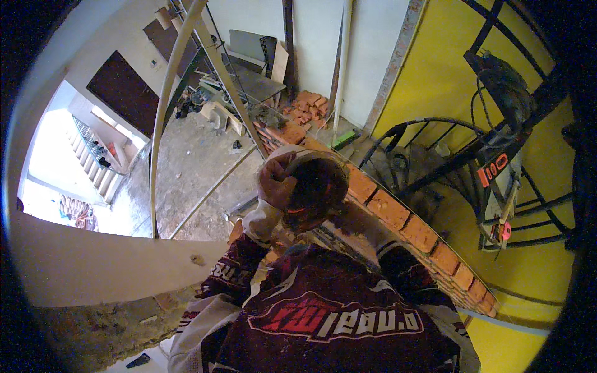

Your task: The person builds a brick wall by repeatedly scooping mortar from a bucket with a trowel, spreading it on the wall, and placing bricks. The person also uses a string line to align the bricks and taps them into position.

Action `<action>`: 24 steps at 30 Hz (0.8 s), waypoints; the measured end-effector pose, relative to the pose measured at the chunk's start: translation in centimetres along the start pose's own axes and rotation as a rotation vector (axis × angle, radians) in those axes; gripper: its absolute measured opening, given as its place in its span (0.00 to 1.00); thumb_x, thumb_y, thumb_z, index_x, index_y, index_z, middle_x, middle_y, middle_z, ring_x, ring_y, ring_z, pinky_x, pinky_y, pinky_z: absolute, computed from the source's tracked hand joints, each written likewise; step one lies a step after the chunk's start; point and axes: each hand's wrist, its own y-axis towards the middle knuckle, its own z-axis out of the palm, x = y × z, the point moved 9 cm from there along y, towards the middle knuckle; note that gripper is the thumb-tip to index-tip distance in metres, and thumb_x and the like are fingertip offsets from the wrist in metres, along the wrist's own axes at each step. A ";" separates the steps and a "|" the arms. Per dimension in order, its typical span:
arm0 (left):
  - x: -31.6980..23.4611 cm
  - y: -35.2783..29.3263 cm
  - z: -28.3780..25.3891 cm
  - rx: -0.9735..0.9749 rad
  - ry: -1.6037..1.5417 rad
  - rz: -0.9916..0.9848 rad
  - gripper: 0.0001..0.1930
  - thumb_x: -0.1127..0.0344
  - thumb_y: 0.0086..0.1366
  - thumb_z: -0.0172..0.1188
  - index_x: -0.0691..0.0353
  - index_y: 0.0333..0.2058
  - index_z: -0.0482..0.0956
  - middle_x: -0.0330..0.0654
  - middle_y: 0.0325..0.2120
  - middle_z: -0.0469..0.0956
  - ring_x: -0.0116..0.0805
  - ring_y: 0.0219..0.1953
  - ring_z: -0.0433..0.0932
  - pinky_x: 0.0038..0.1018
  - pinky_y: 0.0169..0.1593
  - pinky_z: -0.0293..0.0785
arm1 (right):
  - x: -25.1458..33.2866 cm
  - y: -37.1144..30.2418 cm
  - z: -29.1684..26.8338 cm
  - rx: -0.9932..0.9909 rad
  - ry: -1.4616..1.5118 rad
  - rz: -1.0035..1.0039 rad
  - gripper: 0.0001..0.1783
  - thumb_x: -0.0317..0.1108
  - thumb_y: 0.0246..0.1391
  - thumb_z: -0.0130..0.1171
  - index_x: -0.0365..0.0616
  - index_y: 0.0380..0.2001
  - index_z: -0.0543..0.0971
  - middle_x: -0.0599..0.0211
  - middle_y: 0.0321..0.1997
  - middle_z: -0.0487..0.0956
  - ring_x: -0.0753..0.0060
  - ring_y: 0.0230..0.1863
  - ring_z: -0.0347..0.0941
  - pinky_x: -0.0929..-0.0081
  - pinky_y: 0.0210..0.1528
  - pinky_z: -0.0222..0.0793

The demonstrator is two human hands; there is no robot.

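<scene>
My left hand (274, 181) is raised in front of my chest, its fingers bent and closed at the left side of a dark, round, bowl-like thing (315, 186). Inside it a small orange patch shows; its exact kind is too dark to make out. Lower and to the right, my right hand (356, 225) reaches in under or behind this thing, so its fingers are hidden. Just beyond both hands runs a low wall of orange bricks (388, 212), with a thin line along its far edge.
A pile of broken bricks (309, 107) lies at the wall's far end, near a green bar (344, 139). Black metal frames (435, 163) stand at the right, bearing a dark bag (507, 84) and tools. Pale poles (163, 118) rise at the left.
</scene>
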 end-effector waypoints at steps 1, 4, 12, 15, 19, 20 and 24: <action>-0.6 0.0 0.2 0.041 -0.014 0.007 0.09 0.77 0.45 0.53 0.62 0.23 0.61 0.61 0.47 0.78 0.46 0.50 0.77 0.39 0.55 0.72 | -0.1 0.1 1.6 -0.002 0.078 -0.050 0.21 0.50 0.63 0.53 0.48 0.51 0.77 0.63 0.33 0.80 0.70 0.27 0.76 0.67 0.26 0.74; -0.3 0.3 -1.2 0.060 -0.329 -0.125 0.08 0.76 0.45 0.54 0.63 0.24 0.63 0.60 0.47 0.78 0.45 0.49 0.78 0.40 0.53 0.73 | 0.7 0.5 6.0 0.041 0.330 -0.171 0.20 0.50 0.64 0.53 0.49 0.50 0.78 0.67 0.33 0.80 0.75 0.28 0.75 0.73 0.26 0.72; 3.8 -1.3 -7.1 -0.118 -0.388 -0.267 0.08 0.74 0.46 0.56 0.66 0.26 0.67 0.57 0.47 0.78 0.41 0.44 0.79 0.35 0.49 0.76 | 4.2 -1.7 3.0 0.006 0.246 -0.376 0.19 0.49 0.63 0.52 0.52 0.51 0.76 0.64 0.24 0.78 0.69 0.24 0.75 0.64 0.24 0.72; 4.8 -1.6 -7.0 -0.185 -0.324 -0.265 0.08 0.74 0.47 0.57 0.64 0.25 0.67 0.56 0.48 0.78 0.41 0.44 0.79 0.34 0.49 0.76 | 6.6 -3.9 0.1 -0.294 -0.504 -0.410 0.17 0.47 0.62 0.53 0.51 0.49 0.74 0.61 0.26 0.79 0.61 0.22 0.77 0.60 0.23 0.73; 4.1 -1.3 -4.2 -0.188 -0.249 -0.108 0.08 0.75 0.47 0.56 0.61 0.23 0.64 0.55 0.47 0.80 0.40 0.43 0.79 0.32 0.47 0.75 | 7.5 -5.3 -2.7 -0.398 -0.932 -0.256 0.20 0.45 0.59 0.55 0.50 0.51 0.70 0.57 0.29 0.79 0.54 0.23 0.77 0.56 0.22 0.73; 3.3 -1.1 -3.9 -0.173 -0.071 -0.054 0.09 0.76 0.46 0.56 0.62 0.22 0.63 0.55 0.47 0.80 0.40 0.42 0.79 0.32 0.47 0.75 | 7.2 -5.2 -3.5 -0.418 -0.950 -0.221 0.22 0.45 0.58 0.56 0.49 0.53 0.70 0.56 0.29 0.79 0.52 0.23 0.77 0.55 0.22 0.74; 1.4 -0.9 -2.4 -0.167 0.257 0.017 0.09 0.74 0.44 0.55 0.63 0.21 0.62 0.56 0.44 0.82 0.40 0.42 0.80 0.32 0.47 0.74 | 2.5 -2.1 -4.6 -0.264 -0.490 -0.072 0.20 0.44 0.58 0.60 0.45 0.50 0.75 0.66 0.26 0.79 0.65 0.23 0.76 0.62 0.22 0.72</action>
